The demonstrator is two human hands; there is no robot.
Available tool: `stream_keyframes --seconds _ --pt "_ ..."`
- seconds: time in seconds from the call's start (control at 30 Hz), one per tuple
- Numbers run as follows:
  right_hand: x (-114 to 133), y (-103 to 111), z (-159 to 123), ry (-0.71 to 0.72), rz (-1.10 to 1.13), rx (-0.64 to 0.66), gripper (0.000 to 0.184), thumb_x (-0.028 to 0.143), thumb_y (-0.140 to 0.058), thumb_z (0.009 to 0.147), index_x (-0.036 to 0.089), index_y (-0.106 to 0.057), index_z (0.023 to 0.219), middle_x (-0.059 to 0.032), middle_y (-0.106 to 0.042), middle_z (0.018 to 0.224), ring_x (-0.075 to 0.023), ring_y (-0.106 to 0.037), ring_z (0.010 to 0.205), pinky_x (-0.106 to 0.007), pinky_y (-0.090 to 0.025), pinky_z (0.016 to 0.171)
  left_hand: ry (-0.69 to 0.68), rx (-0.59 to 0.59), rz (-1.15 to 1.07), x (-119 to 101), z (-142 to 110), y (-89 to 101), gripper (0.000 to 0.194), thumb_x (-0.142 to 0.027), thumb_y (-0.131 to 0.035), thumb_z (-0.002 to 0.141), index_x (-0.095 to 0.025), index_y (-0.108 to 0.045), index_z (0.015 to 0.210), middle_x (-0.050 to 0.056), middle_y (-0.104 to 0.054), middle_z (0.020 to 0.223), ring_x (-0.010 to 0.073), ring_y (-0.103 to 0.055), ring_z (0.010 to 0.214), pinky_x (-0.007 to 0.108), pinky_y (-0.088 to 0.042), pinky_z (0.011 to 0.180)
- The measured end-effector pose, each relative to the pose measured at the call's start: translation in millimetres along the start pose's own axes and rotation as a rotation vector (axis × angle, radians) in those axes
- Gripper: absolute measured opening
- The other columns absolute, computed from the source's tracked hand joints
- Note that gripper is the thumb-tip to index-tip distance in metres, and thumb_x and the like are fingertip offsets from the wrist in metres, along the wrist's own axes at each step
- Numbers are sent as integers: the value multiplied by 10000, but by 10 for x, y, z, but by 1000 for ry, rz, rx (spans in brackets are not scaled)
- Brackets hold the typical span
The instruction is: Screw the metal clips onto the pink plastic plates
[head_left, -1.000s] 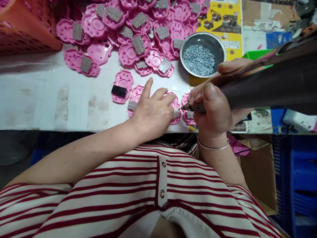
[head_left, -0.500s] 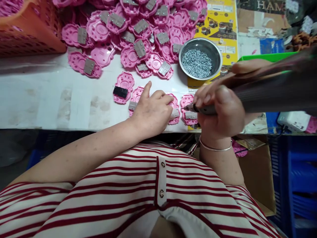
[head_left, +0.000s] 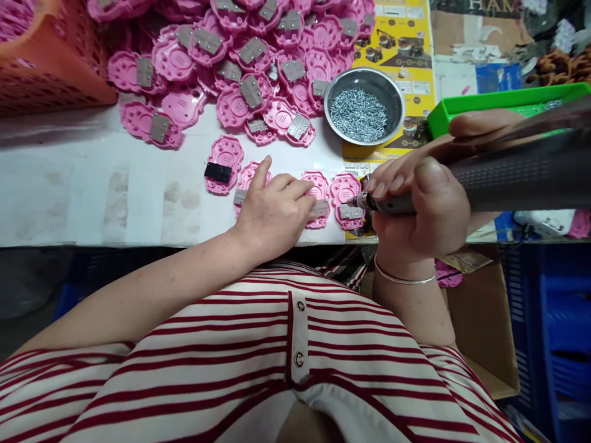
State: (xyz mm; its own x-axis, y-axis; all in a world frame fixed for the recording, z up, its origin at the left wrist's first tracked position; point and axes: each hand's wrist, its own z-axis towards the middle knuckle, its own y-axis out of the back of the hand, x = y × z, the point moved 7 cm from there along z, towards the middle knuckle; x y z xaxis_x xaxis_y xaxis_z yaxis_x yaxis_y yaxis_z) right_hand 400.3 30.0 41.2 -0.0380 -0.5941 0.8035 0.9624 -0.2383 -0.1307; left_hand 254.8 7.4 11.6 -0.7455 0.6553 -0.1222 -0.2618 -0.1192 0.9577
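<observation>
My right hand [head_left: 420,209] is wrapped round a dark electric screwdriver [head_left: 521,172], held nearly level. Its bit reaches over the rightmost pink plastic casing [head_left: 347,184], near the grey cover plate on it; whether the tip touches cannot be told. With fingers spread, my left hand [head_left: 277,212] rests over the row of casings, its fingertips at the edge of another pink casing [head_left: 316,184]. Partly under that hand lies a third casing [head_left: 252,175]. At the row's left end sits a casing with a black plate [head_left: 218,173].
Behind the row stands a steel bowl [head_left: 364,106] of small screws. A heap of pink casings [head_left: 240,67] with grey plates fills the back, beside an orange basket [head_left: 55,55]. To the right are a green tray [head_left: 508,101] and a white plug-like block [head_left: 545,221].
The view has shifted slightly, moving the things on the table a little left. The screwdriver's bit has moved from the casing's left edge to over its grey plate. My left hand keeps its spread pose.
</observation>
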Motion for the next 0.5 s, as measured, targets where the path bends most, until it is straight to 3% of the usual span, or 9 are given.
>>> stream_keyframes --seconds 0.1,0.2,0.33,0.5 --pt "125 33 8 176 83 -165 401 525 -745 686 312 -586 987 10 -600 1002 -17 -383 394 -253 -311 317 -8 2 20 -8 -9 16 200 -282 -569 946 -219 -741 1027 67 -713 1178 274 -635 1010 677 -351 1109" --pt "125 6 19 243 112 -158 397 510 -740 690 291 -619 997 4 -616 974 -9 -392 373 -228 -299 285 -12 -17 65 -21 -19 60 226 -251 -520 968 -230 -738 1023 48 -711 1196 257 -642 1004 667 -357 1112" --pt "87 8 19 223 93 -155 370 476 -731 711 293 -602 1005 7 -618 984 -8 -388 387 -222 -324 302 -29 -24 123 -17 -34 67 292 -243 -441 1002 -220 -729 1046 49 -697 1244 243 -647 997 656 -344 1131" --pt "103 -20 12 189 118 -144 343 451 -729 706 301 -615 993 23 -623 942 -5 -385 377 -213 -322 300 -14 6 70 47 -46 2 226 -292 -524 979 -213 -720 1059 52 -716 1188 247 -646 969 658 -359 1119"
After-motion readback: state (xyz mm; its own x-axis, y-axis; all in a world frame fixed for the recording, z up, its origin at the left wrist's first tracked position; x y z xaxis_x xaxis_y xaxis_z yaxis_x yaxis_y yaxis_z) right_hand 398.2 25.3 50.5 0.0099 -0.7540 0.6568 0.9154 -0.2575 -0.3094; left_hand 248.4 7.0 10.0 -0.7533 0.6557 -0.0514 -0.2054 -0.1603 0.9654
